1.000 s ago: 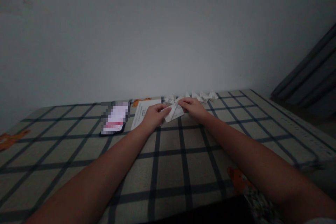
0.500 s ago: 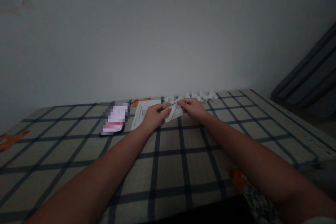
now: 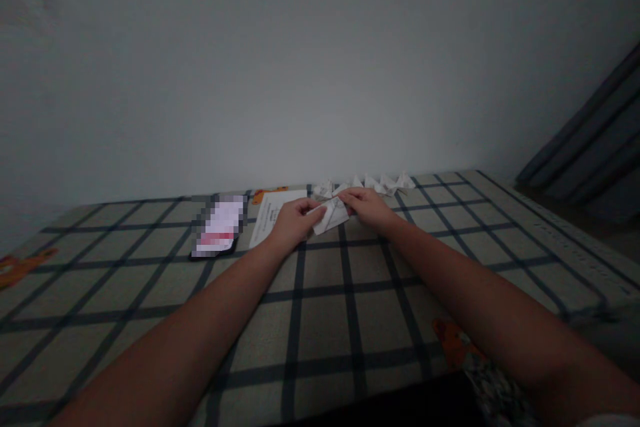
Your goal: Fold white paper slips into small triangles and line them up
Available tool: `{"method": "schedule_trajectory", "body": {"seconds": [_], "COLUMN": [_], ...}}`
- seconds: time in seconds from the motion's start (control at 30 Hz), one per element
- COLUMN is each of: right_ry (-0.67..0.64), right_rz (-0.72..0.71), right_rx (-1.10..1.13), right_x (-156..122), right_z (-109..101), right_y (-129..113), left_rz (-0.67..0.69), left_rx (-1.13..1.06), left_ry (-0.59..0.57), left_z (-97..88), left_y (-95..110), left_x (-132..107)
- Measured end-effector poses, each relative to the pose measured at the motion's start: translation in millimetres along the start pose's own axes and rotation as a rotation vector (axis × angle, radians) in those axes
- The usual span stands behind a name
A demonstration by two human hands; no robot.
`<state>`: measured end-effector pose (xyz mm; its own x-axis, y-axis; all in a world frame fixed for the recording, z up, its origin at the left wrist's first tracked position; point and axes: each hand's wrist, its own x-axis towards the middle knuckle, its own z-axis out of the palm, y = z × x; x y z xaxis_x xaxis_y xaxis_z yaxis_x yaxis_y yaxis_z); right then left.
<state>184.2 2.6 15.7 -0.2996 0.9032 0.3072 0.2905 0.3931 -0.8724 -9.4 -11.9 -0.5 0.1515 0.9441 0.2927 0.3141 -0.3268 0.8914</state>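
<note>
Both of my arms reach forward over a checked bedsheet (image 3: 325, 307). A small folded piece of white paper (image 3: 332, 215) lies between my hands near the far edge. My left hand (image 3: 295, 220) pinches its left side, fingers curled. From the right, the fingers of my right hand (image 3: 367, 205) close on its upper right corner. The paper rests low, on or just above the sheet.
A white printed sheet (image 3: 273, 217) lies left of my hands, and a phone (image 3: 219, 225) with a lit screen lies further left. A row of small folded paper shapes (image 3: 385, 182) sits along the wall. A dark slanted panel (image 3: 590, 147) stands at the right.
The folded paper has been pressed flatter and looks slightly smaller; my hands shifted only a little and keep hold of it.
</note>
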Motion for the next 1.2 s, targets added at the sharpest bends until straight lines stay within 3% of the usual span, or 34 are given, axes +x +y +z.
{"method": "schedule_trajectory", "body": {"seconds": [0.1,0.23,0.67,1.2], "right_ry": [0.0,-0.018,0.016,0.037], "right_rz": [0.035,-0.026,-0.122,-0.101], "right_rx": [0.033,0.007,-0.018,0.044], "right_x": [0.2,-1.2,-0.1,0.3], "right_z": [0.6,-0.4,-1.6,-0.4], "right_y": [0.0,-1.9,-0.6,-3.1], "left_rz": [0.026,0.057,0.002,0.009], "left_rx": [0.009,0.023,-0.021,-0.078], "left_ry": [0.015,0.031,-0.002,-0.081], "left_z": [-0.6,-0.8,-0.3,-1.5], "left_y": [0.4,1.6,5.9,6.0], "left_x": [-0.7,-1.8,-1.7,-1.8]}}
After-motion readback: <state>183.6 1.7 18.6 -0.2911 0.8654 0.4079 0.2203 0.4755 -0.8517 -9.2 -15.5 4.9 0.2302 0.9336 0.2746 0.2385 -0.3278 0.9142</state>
